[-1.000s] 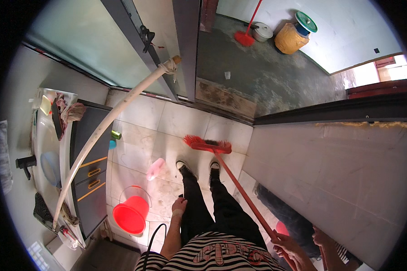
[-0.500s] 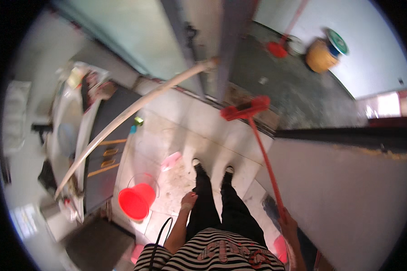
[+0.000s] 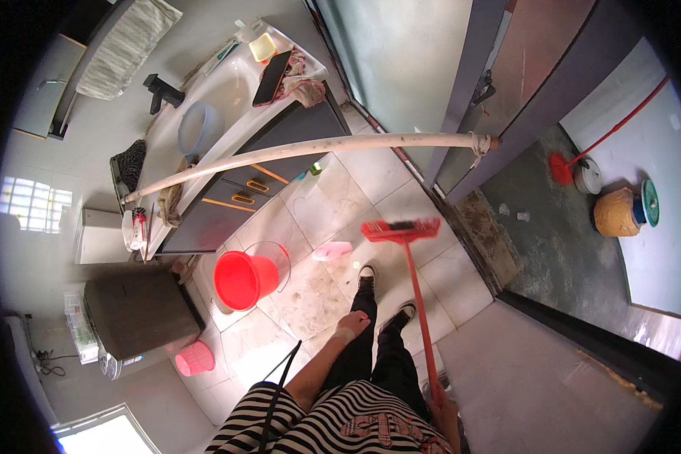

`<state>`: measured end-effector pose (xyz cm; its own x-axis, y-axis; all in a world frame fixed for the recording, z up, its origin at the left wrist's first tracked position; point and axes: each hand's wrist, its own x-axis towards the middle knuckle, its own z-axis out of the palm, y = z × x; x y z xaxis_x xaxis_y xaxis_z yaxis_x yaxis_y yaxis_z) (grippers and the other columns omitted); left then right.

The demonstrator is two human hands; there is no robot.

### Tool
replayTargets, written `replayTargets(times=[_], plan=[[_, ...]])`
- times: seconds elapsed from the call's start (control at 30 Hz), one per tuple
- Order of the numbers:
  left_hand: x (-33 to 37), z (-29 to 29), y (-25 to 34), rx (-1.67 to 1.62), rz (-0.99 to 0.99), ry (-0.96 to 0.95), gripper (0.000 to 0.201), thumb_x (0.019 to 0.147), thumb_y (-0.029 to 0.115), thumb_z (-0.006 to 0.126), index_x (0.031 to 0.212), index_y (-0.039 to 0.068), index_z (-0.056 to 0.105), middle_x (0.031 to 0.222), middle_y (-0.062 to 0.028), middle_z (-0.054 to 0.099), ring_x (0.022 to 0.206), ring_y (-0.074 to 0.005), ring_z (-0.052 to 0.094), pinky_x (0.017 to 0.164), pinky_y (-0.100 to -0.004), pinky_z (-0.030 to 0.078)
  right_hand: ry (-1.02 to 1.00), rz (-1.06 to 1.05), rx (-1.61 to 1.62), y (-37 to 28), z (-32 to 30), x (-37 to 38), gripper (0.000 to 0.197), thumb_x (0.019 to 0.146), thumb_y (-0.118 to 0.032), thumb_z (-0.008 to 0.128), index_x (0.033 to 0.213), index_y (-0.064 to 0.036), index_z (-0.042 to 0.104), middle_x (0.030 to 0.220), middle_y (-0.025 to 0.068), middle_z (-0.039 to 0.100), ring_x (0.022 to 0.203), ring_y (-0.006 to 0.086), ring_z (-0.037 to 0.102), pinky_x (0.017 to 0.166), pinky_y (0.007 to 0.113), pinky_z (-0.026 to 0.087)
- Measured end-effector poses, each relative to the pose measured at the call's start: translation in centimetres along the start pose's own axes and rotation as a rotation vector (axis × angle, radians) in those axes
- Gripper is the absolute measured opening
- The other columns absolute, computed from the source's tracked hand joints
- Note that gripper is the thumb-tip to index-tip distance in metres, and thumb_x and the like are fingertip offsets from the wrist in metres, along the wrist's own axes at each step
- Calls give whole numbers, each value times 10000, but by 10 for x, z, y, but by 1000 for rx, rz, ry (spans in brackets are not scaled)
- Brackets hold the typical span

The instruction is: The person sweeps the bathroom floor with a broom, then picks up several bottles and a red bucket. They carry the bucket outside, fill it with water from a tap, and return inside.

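My right hand [image 3: 444, 409], low in the head view, is closed round the handle of a red broom [image 3: 419, 306]. Its wide red head, slightly blurred, is over the pale floor tiles ahead of my feet. My left hand [image 3: 353, 324] hangs beside my left thigh with its fingers curled in and nothing visible in them. A pink piece [image 3: 333, 251], perhaps a dustpan, lies on the tiles left of the broom. Farther left stands a red bucket [image 3: 246, 280] with a raised wire handle. Dirt smudges the tiles between the bucket and my legs.
A long wooden pole [image 3: 303, 157] spans from the basin counter to the door frame. The grey vanity cabinet [image 3: 238, 200] carries a white basin with cloths. A pink basket [image 3: 195, 358] stands by a dark box-like appliance [image 3: 136, 306]. Beyond the doorway sits a yellow container [image 3: 617, 212].
The view has turned to the right, showing more of the basin and room. The broom's head has come down from the doorsill onto or just over the tiles ahead of my feet.
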<state>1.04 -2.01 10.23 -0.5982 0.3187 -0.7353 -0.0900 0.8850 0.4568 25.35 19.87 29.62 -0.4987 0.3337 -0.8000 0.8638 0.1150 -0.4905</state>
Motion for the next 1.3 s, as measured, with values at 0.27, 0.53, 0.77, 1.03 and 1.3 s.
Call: replayTargets(times=[0.27, 0.53, 0.77, 1.03, 1.3], plan=[[-8, 36, 33, -233, -22, -232, 329, 822, 348, 546, 1007, 79, 579, 765, -58, 608, 692, -148, 602, 626, -275, 476, -463, 80, 420, -37, -2, 98, 667, 815, -123, 558, 1374, -145, 195, 701, 71, 562, 576, 146, 571, 481, 288, 509], [-3, 49, 35, -366, -159, -488, 377, 860, 383, 498, 1118, 109, 510, 941, -29, 582, 731, -140, 608, 579, -264, 474, -447, 398, 616, 37, 21, 40, 600, 818, -196, 594, 1341, -123, 310, 646, 42, 569, 487, 112, 524, 438, 254, 434], [11, 26, 16, -359, -268, -539, 398, 857, 375, 507, 1136, 92, 502, 950, -28, 576, 786, -124, 583, 634, -249, 461, -133, 236, 521, -1, 55, 73, 516, 821, -219, 585, 1290, -107, 402, 613, 33, 548, 467, 118, 492, 439, 259, 406], [45, -32, -1, -590, -345, -342, 378, 858, 337, 518, 1136, 82, 494, 920, -35, 579, 764, -130, 591, 639, -245, 469, -69, -129, 434, -138, 53, 292, 464, 823, -201, 579, 1262, -138, 446, 579, -15, 504, 432, 51, 438, 375, 198, 357], [135, -76, 14, -971, -239, -207, 387, 852, 366, 502, 1117, 83, 486, 905, -53, 549, 704, -185, 618, 580, -282, 487, -232, -150, 419, -263, 52, 363, 514, 831, -295, 525, 1308, -172, 378, 543, -14, 461, 383, 58, 400, 335, 209, 339]])
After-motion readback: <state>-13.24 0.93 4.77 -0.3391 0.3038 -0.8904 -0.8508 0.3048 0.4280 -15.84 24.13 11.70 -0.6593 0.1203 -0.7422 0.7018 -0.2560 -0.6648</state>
